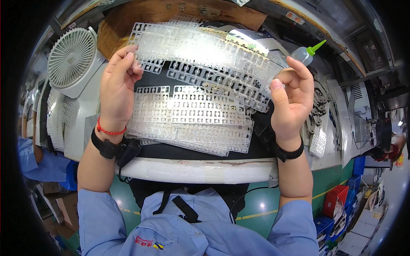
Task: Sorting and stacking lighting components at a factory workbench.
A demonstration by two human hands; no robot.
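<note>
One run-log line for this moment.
left hand: pinching clear sheet, left end | right hand: pinching clear sheet, right end | plates: piled on black surface | fan: far left

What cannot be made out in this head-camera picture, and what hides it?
All in the head view:
Middle of the translucent sheet: fine detail is washed out by glare.
Right hand: whether it grips the sheet; any contact is too small to tell.
Number of pale plates: they overlap one another.
Co-worker at left: cut off by the dark fisheye rim.
</note>
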